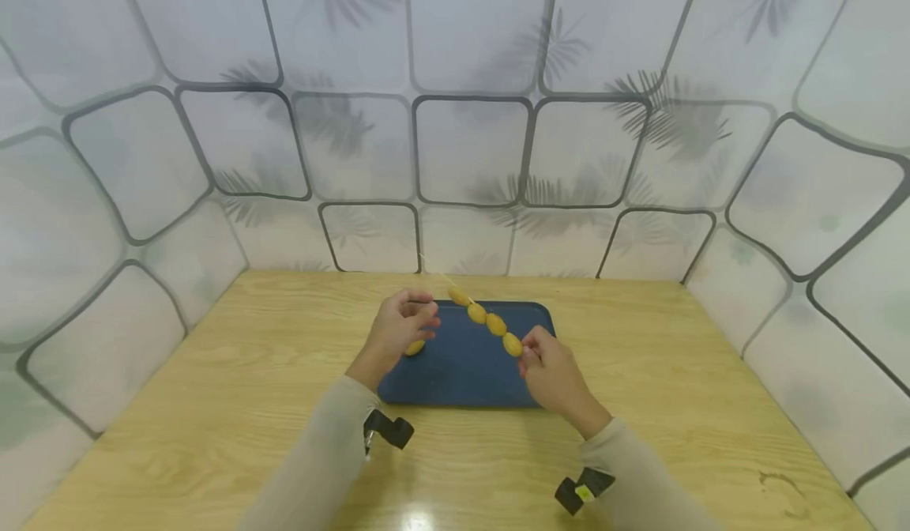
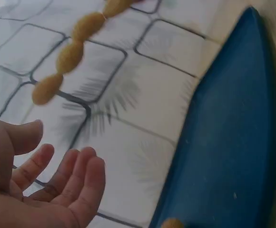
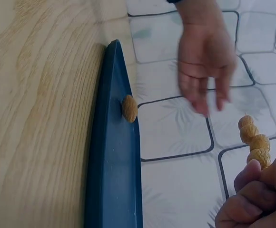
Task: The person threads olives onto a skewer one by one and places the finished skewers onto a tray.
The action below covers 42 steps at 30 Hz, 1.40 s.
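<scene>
Four yellow-brown oval pieces [image 1: 496, 325] sit in a row on one thin stick [image 1: 437, 270], each just beside or touching the next. One person's two hands are at work above one tray. The right hand [image 1: 556, 373] pinches the lower end of the stick between thumb and curled fingers, right by the lowest piece, so that the row slants up and away to the left over the tray. Beyond the top piece, a bare length of stick pokes out.

The left hand [image 1: 400, 329] stands wide — thumb apart from the fingers, fingers bent a little and relaxed — near the upper part of the row but apart from it. One more piece, a loose nut-like lump [image 3: 129, 109], lies in the blue tray [image 1: 462, 377], partly hidden behind the left hand in the head view.

Two pale sleeves [image 1: 316, 444] reach in, each with one black wrist mount [image 1: 389, 428]. One wooden table [image 1: 490, 468] bears the tray — and behind it hangs white cloth [image 1: 469, 152] with dark rounded outlines and grey leaves.
</scene>
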Each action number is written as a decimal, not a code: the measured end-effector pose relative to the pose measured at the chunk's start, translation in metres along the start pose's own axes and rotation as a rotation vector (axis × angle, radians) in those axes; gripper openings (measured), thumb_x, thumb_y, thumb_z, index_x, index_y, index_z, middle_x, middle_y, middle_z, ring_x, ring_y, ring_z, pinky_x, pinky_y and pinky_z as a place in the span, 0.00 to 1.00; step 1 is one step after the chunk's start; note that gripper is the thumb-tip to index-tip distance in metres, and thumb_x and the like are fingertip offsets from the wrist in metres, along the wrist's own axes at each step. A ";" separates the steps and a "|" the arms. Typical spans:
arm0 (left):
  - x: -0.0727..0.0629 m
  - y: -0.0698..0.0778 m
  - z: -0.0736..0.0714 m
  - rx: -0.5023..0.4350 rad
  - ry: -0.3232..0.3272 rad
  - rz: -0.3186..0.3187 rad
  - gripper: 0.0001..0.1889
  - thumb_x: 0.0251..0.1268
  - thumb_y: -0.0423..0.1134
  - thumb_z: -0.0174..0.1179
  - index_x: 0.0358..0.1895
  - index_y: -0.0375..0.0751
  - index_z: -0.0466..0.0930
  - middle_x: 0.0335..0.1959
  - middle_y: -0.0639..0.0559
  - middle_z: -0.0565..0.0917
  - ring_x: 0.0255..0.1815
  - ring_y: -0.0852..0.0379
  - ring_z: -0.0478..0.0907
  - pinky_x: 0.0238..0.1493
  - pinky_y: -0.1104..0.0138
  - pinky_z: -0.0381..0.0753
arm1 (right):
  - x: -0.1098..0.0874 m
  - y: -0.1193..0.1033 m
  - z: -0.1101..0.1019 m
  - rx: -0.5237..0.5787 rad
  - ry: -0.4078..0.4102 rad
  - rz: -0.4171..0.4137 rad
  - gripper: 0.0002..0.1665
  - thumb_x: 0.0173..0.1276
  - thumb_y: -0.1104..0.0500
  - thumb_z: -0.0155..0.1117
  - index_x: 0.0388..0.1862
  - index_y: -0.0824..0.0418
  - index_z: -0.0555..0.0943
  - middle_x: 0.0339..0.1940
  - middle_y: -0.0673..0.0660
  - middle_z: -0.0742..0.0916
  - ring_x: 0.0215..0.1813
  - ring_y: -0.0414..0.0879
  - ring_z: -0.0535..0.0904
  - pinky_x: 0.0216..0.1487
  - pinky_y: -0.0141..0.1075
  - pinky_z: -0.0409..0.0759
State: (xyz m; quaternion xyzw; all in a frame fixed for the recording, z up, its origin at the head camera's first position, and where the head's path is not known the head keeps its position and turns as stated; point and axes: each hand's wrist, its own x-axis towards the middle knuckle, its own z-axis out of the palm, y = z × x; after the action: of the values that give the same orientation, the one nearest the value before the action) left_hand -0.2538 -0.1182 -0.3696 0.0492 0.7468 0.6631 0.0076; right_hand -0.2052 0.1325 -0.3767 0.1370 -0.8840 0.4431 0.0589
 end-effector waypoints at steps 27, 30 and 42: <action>0.009 -0.015 -0.032 0.089 -0.109 0.037 0.18 0.72 0.27 0.60 0.61 0.26 0.71 0.58 0.33 0.73 0.45 0.50 0.84 0.50 0.61 0.88 | -0.011 0.011 -0.030 0.125 -0.068 0.142 0.10 0.80 0.69 0.43 0.38 0.67 0.71 0.25 0.56 0.78 0.23 0.44 0.66 0.20 0.31 0.65; 0.007 -0.009 -0.035 -0.064 -0.093 0.051 0.19 0.75 0.26 0.55 0.64 0.23 0.68 0.59 0.36 0.71 0.48 0.56 0.83 0.53 0.64 0.86 | -0.013 0.013 -0.031 0.125 -0.096 0.127 0.10 0.80 0.69 0.43 0.37 0.67 0.71 0.24 0.56 0.77 0.22 0.43 0.66 0.19 0.30 0.64; 0.004 0.014 -0.032 -0.415 0.000 0.076 0.20 0.77 0.21 0.45 0.68 0.25 0.60 0.64 0.35 0.69 0.49 0.61 0.79 0.56 0.70 0.83 | -0.026 0.012 -0.027 0.013 -0.135 -0.049 0.10 0.77 0.72 0.48 0.34 0.65 0.73 0.21 0.54 0.78 0.21 0.39 0.68 0.20 0.29 0.68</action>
State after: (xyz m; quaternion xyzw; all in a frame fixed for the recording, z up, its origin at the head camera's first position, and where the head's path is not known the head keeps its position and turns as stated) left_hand -0.2589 -0.1476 -0.3517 0.0748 0.5920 0.8024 -0.0075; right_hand -0.1846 0.1663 -0.3754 0.1883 -0.8794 0.4371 0.0092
